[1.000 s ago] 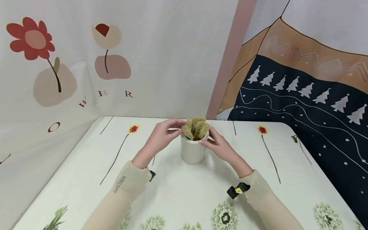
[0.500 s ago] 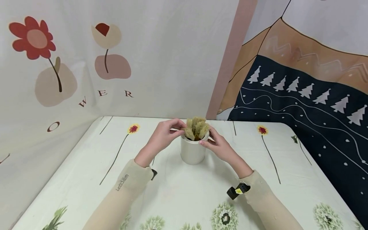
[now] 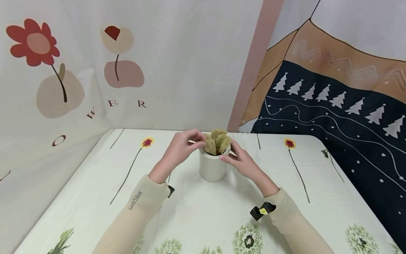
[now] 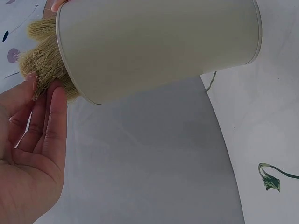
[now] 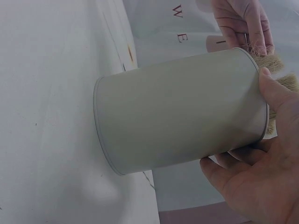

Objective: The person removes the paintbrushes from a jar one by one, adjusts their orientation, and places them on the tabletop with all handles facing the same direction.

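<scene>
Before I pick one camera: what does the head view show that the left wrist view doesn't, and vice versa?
Only the head view: the red wall flower, the dark cloth with trees, and both sleeves.
Only the left wrist view: the palm of the left hand.
Both: the pale pot, the tufts at its mouth, and that hand touching them.

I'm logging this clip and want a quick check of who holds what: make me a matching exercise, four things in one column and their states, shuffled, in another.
Things
1. left hand
2. right hand
3. container
4. fibre tufts

States
A. pale, upright and round-sided
B. grips the container near its top
C. yellowish, sticking out of the container
D. pinches at the edge of the fibre tufts

Pairs: 1-D; 2-B; 3-A; 4-C
</scene>
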Available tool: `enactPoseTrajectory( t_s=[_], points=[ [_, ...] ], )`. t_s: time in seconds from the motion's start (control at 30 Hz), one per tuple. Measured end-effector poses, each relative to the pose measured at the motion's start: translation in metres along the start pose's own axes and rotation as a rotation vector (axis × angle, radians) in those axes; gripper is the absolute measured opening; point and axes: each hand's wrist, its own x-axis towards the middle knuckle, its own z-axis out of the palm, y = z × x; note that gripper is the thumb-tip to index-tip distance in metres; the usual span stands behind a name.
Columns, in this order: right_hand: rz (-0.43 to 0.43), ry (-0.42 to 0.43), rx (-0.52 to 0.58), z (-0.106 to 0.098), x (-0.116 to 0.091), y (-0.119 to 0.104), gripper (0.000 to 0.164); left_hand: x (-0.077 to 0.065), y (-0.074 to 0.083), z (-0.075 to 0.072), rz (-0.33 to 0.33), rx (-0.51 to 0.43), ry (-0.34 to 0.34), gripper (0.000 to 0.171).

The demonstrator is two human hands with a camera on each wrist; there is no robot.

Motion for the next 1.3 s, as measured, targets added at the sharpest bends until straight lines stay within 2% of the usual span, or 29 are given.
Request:
enactPoseTrajectory(
  t_s=[0.23,0.57,0.9,1.3],
  points=[
    [-0.009,0.004,0.006,0.000,0.000,0.000,0.073,-0.001,0.003,-0.003,0.003,-0.005,0.017,0.008],
    [0.004,0.002,0.003,0.000,-0.001,-0.001,0.073,0.000,0.010,-0.012,-0.010,-0.056,0.082,0.010],
    [0.000,0.000,0.011,0.000,-0.001,-0.001,0.072,0.000,0.013,-0.015,-0.016,-0.083,0.088,0.010],
    [0.002,-0.006,0.017,0.001,-0.001,-0.001,0.073,0.003,0.014,-0.023,-0.019,-0.147,0.132,0.015]
  ],
)
